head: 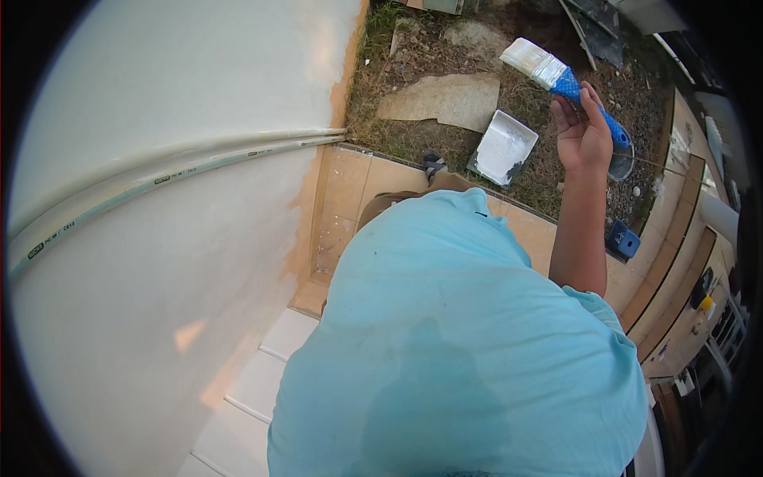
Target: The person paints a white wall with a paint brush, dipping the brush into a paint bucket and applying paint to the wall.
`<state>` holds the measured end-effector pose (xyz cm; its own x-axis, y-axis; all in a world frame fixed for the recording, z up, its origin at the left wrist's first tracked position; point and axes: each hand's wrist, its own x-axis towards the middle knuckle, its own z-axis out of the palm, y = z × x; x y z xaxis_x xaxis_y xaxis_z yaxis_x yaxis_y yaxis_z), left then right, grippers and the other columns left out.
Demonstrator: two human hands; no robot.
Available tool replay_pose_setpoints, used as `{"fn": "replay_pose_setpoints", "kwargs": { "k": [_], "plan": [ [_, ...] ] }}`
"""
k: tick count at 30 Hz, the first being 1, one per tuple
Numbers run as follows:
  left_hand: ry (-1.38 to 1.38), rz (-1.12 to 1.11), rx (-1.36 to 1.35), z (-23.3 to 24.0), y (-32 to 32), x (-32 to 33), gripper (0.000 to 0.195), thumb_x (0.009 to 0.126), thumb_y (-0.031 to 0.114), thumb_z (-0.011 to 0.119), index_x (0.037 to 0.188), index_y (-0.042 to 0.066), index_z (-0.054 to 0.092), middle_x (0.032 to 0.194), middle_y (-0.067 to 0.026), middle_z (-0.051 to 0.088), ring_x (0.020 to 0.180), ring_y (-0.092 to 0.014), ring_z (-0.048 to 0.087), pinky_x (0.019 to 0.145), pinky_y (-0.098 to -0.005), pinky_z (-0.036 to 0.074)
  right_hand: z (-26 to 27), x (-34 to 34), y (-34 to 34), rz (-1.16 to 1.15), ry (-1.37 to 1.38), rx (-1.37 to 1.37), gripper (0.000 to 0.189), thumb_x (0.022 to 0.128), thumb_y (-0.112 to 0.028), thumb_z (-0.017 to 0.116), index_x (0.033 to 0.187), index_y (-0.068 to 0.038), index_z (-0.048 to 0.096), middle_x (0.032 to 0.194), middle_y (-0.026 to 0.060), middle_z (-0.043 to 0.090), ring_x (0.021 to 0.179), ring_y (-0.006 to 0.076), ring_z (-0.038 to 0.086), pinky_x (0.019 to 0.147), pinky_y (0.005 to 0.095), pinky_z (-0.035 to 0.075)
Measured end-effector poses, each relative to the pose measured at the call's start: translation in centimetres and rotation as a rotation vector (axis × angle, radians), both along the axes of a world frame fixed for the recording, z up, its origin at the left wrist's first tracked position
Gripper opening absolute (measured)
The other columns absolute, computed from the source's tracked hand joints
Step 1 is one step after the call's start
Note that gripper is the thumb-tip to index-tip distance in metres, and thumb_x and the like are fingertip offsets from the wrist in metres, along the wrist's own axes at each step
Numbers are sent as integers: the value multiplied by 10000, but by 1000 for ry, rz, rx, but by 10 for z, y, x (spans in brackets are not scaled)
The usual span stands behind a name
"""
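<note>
My right hand point(585, 134) is raised out to the right, its fingers and thumb around the blue handle of a flat paintbrush point(572, 86). The bristles point up and left, and white paint coats them and the metal ferrule. Below and left of that hand, on the ground past the tiled edge, rests a paint tray point(503, 146) with white paint in it. To the left stands a wall point(179, 310) painted white, with an uneven tan strip along its edge. My left hand is out of view behind my body.
Pale PVC pipes point(197, 170) run along the wall. Tan floor tiles point(340, 173) border the rough ground, where a flat board point(444, 101) lies. A bucket point(622, 158) stands beyond my right hand, a blue container point(624, 239) by the tile edge. Steps point(667, 238) rise at right.
</note>
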<state>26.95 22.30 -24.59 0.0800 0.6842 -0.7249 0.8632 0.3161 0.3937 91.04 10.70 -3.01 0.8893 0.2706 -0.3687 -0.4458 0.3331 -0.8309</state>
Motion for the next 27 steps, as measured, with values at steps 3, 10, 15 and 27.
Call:
{"fn": "replay_pose_setpoints", "kwargs": {
  "k": [3,10,15,27],
  "plan": [
    [-7,-60,-60,-18,-6,-9,396,946,330,631,1182,16,685,1090,-169,734,1061,-254,686,918,-375,513,6,-13,9,33,-6,-19,343,951,-90,657,1281,-19,597,1115,145,667,944,286,697,822,360,616],
    [-94,-152,-163,-61,-5,-4,416,942,332,634,1199,8,678,1125,-176,727,1092,-253,679,937,-373,506,30,-49,38,183,-126,-53,360,958,-119,657,1303,-30,604,1109,130,702,911,221,713,767,323,605],
    [-304,141,192,-78,60,29,413,948,332,632,1218,23,674,1178,-186,708,1098,-265,674,960,-368,497,34,-57,73,267,-207,-129,365,945,-152,686,1276,-14,621,1071,116,713,898,217,709,758,329,600],
    [27,110,-8,-121,-103,24,331,904,308,609,1009,12,713,1035,-201,723,1013,-365,680,893,-442,515,32,-5,206,597,-252,-24,351,929,-155,703,1235,2,634,987,113,711,805,199,710,707,322,602]
  ]
}}
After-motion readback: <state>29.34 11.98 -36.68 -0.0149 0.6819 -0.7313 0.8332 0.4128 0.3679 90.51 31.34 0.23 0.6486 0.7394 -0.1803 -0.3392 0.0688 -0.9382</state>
